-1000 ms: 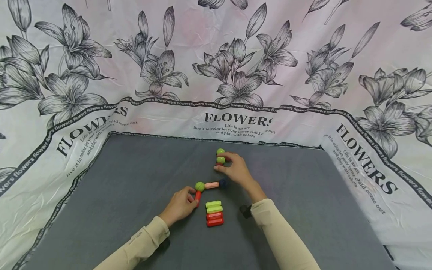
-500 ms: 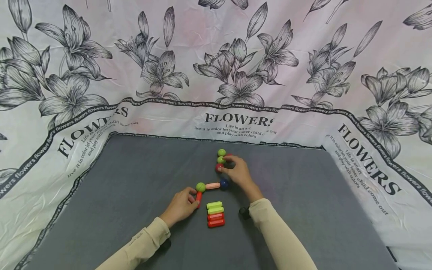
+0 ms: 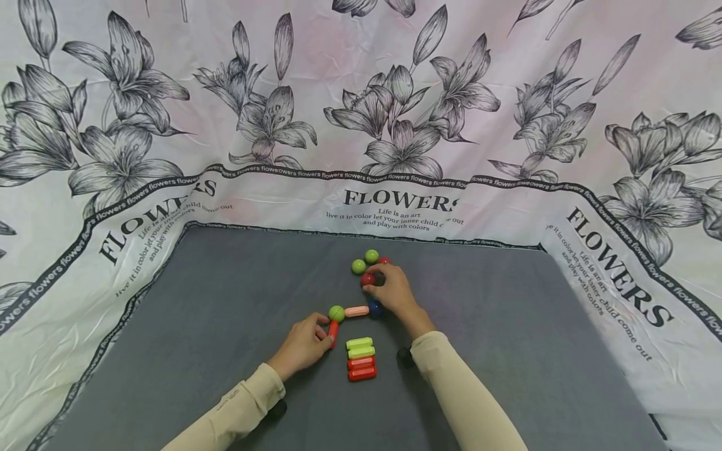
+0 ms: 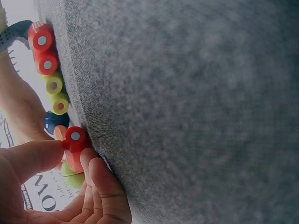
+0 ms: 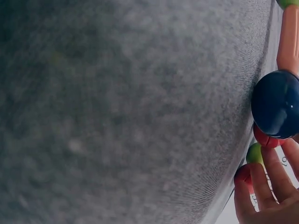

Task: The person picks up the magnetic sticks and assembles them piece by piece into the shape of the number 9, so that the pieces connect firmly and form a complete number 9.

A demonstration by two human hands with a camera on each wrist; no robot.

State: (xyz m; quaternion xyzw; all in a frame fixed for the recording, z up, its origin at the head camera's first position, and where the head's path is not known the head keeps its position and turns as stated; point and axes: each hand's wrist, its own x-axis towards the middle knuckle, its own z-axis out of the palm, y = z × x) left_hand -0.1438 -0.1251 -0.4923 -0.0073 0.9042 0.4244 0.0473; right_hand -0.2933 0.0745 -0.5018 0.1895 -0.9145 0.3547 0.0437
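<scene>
In the head view, my left hand [image 3: 304,343] pinches a red magnetic rod [image 3: 333,334] between thumb and fingers. The rod's far end meets a green ball [image 3: 336,314]. From that ball a peach rod [image 3: 356,311] runs right to a dark blue ball [image 3: 375,309]. My right hand [image 3: 395,291] has thumb and index finger around a red ball [image 3: 368,279] behind the blue one. In the right wrist view, the blue ball [image 5: 276,104] partly hides that red ball [image 5: 267,137]. The left wrist view shows the held red rod's magnet end [image 4: 75,136].
Two yellow-green rods [image 3: 361,347] and two red rods [image 3: 362,368] lie side by side in front of the joined pieces. Two loose green balls [image 3: 358,267] sit at the back, with another red ball [image 3: 384,260] partly behind my right hand. Grey cloth [image 3: 237,294] covers the table.
The nearer loose green ball has shifted left, away from my right fingers. My right hand has come slightly nearer, its fingers now around the red ball. My left hand stays on its rod.
</scene>
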